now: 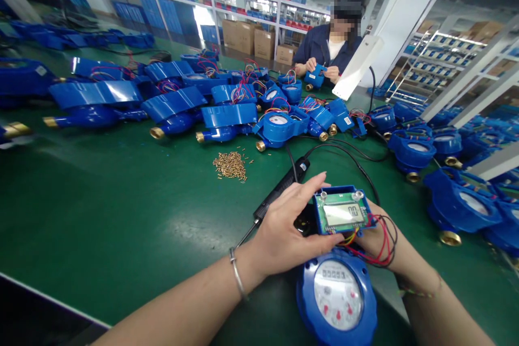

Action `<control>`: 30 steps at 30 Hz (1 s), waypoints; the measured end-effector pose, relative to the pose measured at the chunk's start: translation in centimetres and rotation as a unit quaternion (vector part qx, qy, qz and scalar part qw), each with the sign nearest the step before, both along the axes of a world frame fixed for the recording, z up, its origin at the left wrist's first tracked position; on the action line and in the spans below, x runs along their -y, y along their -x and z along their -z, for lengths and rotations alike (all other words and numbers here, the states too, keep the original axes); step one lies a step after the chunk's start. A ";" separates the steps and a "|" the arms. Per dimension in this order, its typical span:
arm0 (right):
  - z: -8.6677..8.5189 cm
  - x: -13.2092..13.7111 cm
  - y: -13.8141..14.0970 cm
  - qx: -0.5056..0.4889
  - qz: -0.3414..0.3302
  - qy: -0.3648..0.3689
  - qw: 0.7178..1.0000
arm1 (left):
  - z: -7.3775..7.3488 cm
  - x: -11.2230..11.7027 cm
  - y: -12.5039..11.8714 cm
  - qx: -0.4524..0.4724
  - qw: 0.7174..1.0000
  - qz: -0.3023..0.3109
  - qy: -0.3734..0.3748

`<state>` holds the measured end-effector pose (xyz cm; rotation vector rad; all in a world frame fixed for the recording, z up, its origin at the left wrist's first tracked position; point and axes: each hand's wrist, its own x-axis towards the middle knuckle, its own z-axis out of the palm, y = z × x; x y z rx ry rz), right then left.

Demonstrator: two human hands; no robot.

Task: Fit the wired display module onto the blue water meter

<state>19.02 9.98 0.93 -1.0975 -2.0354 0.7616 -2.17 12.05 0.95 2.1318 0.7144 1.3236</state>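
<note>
My left hand (284,227) and my right hand (379,238) together hold a blue-framed electronic module (343,211) showing a green circuit board and a lit LCD reading. Its red and black wires (383,246) loop past my right hand. Just below the module lies a blue water meter (336,294) with a white dial, its top edge close to the module. A black soldering iron (281,186) rests on the green bench mat (121,211), just beyond my left hand, with its thin tip near my left wrist.
Several blue water meters (279,127) with brass ends and loose wires crowd the bench ahead and to the right. A pile of small brass pieces (230,165) lies on the mat. A co-worker (328,48) handles a blue part across the bench, before shelves and cardboard boxes (243,35).
</note>
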 end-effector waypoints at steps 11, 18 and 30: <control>-5.7 7.1 1.1 0.073 0.352 -0.205 0.910 | -1.2 -1.3 1.5 -0.018 0.990 -0.054 -0.126; -4.1 6.8 3.9 0.276 0.297 -0.320 0.856 | -1.9 -0.4 1.3 -0.004 0.979 -0.063 -0.193; -3.3 5.3 3.4 0.254 0.256 -0.288 0.887 | -2.0 -0.3 1.5 -0.066 0.965 -0.111 -0.229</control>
